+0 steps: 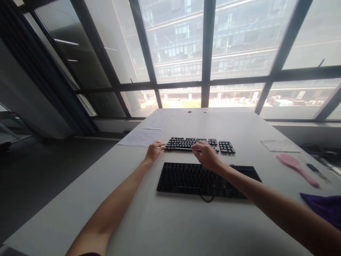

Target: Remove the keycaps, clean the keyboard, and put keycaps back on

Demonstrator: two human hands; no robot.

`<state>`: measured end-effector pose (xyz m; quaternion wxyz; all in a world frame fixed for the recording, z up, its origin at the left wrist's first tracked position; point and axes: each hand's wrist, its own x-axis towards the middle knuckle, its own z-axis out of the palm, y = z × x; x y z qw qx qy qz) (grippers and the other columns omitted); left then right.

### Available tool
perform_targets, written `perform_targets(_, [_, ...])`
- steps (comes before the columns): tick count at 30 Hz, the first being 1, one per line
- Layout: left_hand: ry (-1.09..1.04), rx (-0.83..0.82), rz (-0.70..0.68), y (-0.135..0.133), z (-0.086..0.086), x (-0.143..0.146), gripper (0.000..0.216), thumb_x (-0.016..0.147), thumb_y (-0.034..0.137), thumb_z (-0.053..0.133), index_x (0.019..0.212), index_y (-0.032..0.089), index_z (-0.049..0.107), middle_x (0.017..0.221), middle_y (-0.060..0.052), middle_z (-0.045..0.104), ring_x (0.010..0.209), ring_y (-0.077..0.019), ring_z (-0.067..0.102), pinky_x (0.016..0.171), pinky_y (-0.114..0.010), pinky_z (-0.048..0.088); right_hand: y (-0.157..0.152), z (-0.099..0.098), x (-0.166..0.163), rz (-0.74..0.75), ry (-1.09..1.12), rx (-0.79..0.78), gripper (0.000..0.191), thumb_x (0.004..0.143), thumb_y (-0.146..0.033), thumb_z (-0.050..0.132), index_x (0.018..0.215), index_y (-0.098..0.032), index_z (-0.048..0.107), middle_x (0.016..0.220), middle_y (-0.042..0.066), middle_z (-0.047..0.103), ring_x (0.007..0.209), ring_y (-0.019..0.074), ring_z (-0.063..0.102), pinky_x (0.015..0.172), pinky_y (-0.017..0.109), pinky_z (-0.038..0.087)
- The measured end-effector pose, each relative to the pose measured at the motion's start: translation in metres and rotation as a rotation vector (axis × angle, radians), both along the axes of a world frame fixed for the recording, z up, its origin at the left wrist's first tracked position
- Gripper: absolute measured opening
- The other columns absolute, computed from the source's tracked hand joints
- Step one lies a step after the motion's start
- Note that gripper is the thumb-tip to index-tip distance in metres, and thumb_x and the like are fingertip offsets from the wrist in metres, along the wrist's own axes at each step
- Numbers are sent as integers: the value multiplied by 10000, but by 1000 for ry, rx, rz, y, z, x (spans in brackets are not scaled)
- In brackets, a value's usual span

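Note:
Black keycaps (183,143) lie on the white table in keyboard order, with a separate number-pad block (226,147) at their right. My left hand (153,152) is at the left end of the rows, its fingers stretched out and touching or nearly touching the end keycaps. Over the lower middle of the rows, my right hand (206,155) has thumb and fingertips pinched together; whatever is between them is too small to make out. Closer to me lies a black keyboard base (183,177), its key area dark, with a short cable loop at the near edge. My right forearm covers part of it.
Paper sheets (141,137) lie on the table's left side. To the right are a clear flat bag (280,145), a pink hairbrush (295,167), a small dark-handled tool (317,170) and purple cloth (323,208). Large windows stand beyond the table's far edge.

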<state>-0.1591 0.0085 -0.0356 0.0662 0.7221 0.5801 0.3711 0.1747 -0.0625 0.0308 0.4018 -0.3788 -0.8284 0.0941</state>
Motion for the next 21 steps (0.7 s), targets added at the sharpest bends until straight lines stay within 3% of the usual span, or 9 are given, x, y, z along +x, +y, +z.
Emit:
perform_targets(4, [8,13,-10,-3,-2,-4,231,824,316,701,1012,203,776,975,-61,701,893,-189,647,771,-277,542,39,-1,-77,25,-309,-9,219,975,-235,536,1000,-184,748,1030,96,675,1051,232,546,913,328,413])
perform_targets(8, [33,15,-27,-7,-4,-8,212,825,276,713,1018,215,777,969,-48,696,910,-188,647,853,-305,524,62,-10,-124,51,-489,-16,207,958,-289,587,1016,-184,756,1103,120,657,1102,259,509,908,347,381])
perform_targets(15, [77,-2,-49,-6,-10,-9,219,823,243,716,1032,223,778,971,-53,704,966,-209,637,924,-338,496,78,-32,-149,41,-562,-9,241,964,-292,567,987,-141,753,1068,161,678,1097,292,475,914,393,322])
perform_targets(21, [80,-12,-56,-7,-10,-7,170,819,218,693,957,218,792,971,-59,718,960,-216,645,943,-351,492,79,-34,-154,74,-606,20,288,985,-208,475,975,-98,741,1024,180,695,1059,290,470,921,423,283])
